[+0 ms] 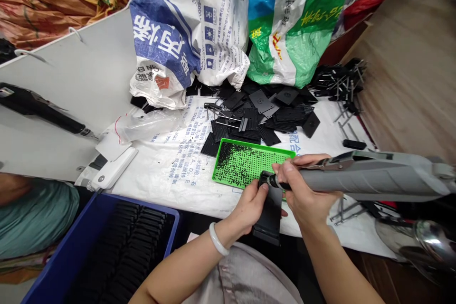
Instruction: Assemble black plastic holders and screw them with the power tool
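Green-tray pieces (237, 164) too small to identify (all black)

The bright green perforated tray (249, 164) is speckled with small black pieces, and the matt black plates (274, 114) lie heaped behind it. The left hand (249, 209), with a milky white bangle (218, 239) at its wrist, holds a black plate (270, 213), and the right hand (306, 194) holds a grey electric screwdriver (370, 175). The white woven sack (167, 33) carries blue panels and lettering, the second sack (295, 23) shows green, blue and white blocks with yellow characters, and the royal-blue crate (103, 247) holds rows of black parts.
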{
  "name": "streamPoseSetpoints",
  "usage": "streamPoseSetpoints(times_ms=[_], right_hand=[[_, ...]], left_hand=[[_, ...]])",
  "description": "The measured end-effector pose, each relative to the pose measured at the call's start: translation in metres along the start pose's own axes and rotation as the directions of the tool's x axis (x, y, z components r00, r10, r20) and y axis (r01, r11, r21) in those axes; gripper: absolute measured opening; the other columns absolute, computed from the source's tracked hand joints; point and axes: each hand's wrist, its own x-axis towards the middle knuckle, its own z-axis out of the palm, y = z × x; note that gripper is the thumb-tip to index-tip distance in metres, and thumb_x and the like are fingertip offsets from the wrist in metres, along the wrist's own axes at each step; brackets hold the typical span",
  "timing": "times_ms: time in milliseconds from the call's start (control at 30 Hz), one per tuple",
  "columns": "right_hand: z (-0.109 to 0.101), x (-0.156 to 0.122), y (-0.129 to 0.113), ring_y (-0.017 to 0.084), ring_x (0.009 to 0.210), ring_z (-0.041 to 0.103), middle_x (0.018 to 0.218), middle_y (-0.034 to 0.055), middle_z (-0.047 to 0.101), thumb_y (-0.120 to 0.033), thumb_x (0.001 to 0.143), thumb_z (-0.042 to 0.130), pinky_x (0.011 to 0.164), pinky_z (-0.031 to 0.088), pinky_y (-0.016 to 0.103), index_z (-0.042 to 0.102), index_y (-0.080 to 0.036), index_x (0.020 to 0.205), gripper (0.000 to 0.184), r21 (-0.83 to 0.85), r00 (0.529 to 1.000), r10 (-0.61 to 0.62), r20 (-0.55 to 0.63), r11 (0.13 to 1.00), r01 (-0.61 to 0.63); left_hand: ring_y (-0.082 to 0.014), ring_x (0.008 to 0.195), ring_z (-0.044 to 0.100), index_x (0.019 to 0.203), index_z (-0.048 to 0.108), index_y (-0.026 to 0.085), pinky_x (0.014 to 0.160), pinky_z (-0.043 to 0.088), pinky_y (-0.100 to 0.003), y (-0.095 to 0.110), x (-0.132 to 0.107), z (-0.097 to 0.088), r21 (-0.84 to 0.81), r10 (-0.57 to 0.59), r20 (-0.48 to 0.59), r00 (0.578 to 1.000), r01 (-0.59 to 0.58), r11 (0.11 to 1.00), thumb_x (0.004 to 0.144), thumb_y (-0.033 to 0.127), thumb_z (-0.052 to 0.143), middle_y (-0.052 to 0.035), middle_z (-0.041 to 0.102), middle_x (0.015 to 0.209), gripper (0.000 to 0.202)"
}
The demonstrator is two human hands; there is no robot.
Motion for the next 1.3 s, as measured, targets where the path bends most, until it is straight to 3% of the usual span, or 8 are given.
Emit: streamPoseSetpoints(times_ms=[467, 700, 800, 900, 967, 1100, 1167, 1300], right_hand=[[0.006, 0.009, 0.012, 0.011, 0.048, 0.051, 0.065, -0.0066, 0.052, -0.017, 0.074, 0.075, 0.063, 0.055, 0.036, 0.05, -0.022, 0.076, 0.025, 0.046, 0.993, 0.056, 0.1, 0.997, -0.061], [0.009, 0.016, 0.014, 0.012, 0.054, 0.052, 0.063, -0.0056, 0.053, -0.025, 0.064, 0.08, 0.059, 0.053, 0.032, 0.049, -0.021, 0.071, 0.032, -0.065, 0.988, 0.135, 0.079, 0.989, -0.13], [0.002, 0.019, 0.011, 0.011, 0.054, 0.05, 0.061, -0.0063, 0.051, -0.023, 0.065, 0.081, 0.057, 0.05, 0.03, 0.048, -0.021, 0.069, 0.033, -0.023, 0.96, 0.171, 0.224, 0.985, -0.17], [-0.008, 0.026, 0.006, 0.011, 0.051, 0.049, 0.058, -0.007, 0.051, -0.019, 0.067, 0.08, 0.051, 0.046, 0.027, 0.049, -0.022, 0.069, 0.031, 0.003, 0.847, 0.195, 0.494, 0.974, -0.227], [-0.01, 0.034, 0.003, 0.01, 0.047, 0.049, 0.059, -0.007, 0.053, -0.018, 0.068, 0.079, 0.051, 0.047, 0.028, 0.051, -0.022, 0.072, 0.029, 0.023, 0.809, 0.175, 0.561, 0.974, -0.227], [-0.004, 0.048, 0.016, 0.01, 0.043, 0.049, 0.058, -0.0089, 0.054, -0.018, 0.068, 0.08, 0.06, 0.054, 0.034, 0.056, -0.022, 0.082, 0.029, 0.121, 0.982, 0.072, 0.173, 0.988, -0.093], [0.002, 0.051, 0.034, 0.01, 0.043, 0.05, 0.059, -0.0085, 0.054, -0.019, 0.066, 0.081, 0.059, 0.053, 0.033, 0.056, -0.02, 0.082, 0.029, 0.089, 0.998, 0.062, 0.002, 0.994, -0.062], [0.007, 0.051, 0.072, 0.012, 0.048, 0.053, 0.063, -0.0051, 0.058, -0.023, 0.064, 0.081, 0.051, 0.049, 0.028, 0.06, -0.017, 0.082, 0.028, -0.057, 0.994, 0.082, -0.077, 0.995, -0.087]], left_hand=[[-0.0211, 0.063, 0.068, 0.099, 0.049, 0.019, 0.056, 0.052, -0.031, -0.001, -0.002, 0.003, 0.276, 0.126, -0.032, 0.991, -0.113, 0.954, 0.09, 0.044, 0.05, -0.0077, 0.069, 0.082, 0.027], [-0.026, 0.068, 0.07, 0.105, 0.051, 0.02, 0.057, 0.052, -0.033, -0.008, 0.004, -0.004, 0.213, 0.057, -0.002, 0.998, -0.055, 0.975, 0.088, 0.05, 0.052, -0.0094, 0.072, 0.078, 0.034], [-0.0271, 0.074, 0.07, 0.104, 0.055, 0.019, 0.061, 0.052, -0.033, -0.007, 0.004, -0.004, 0.138, 0.077, 0.015, 0.997, -0.078, 0.987, 0.084, 0.048, 0.06, -0.0096, 0.072, 0.077, 0.035], [-0.0255, 0.068, 0.07, 0.104, 0.057, 0.019, 0.059, 0.051, -0.033, -0.005, 0.003, -0.004, 0.086, 0.056, 0.022, 0.998, -0.058, 0.995, 0.081, 0.046, 0.064, -0.0098, 0.071, 0.077, 0.037], [-0.0226, 0.059, 0.068, 0.105, 0.056, 0.019, 0.054, 0.05, -0.031, 0.0, 0.0, -0.007, 0.073, 0.01, 0.03, 0.999, -0.012, 0.997, 0.081, 0.048, 0.063, -0.01, 0.072, 0.081, 0.038], [-0.02, 0.061, 0.068, 0.106, 0.058, 0.015, 0.054, 0.051, -0.03, 0.026, -0.006, -0.028, -0.076, -0.049, -0.035, 0.998, 0.047, 0.996, 0.084, 0.055, 0.057, -0.0136, 0.072, 0.094, 0.046], [-0.0205, 0.072, 0.069, 0.109, 0.061, 0.012, 0.063, 0.054, -0.031, 0.043, -0.007, -0.041, -0.255, -0.056, -0.053, 0.997, 0.041, 0.966, 0.088, 0.057, 0.05, -0.0165, 0.07, 0.106, 0.051], [-0.0192, 0.081, 0.067, 0.113, 0.064, 0.012, 0.076, 0.056, -0.036, 0.066, -0.002, -0.057, -0.474, -0.016, -0.046, 0.999, -0.008, 0.881, 0.092, 0.053, 0.046, -0.0154, 0.066, 0.118, 0.049]])
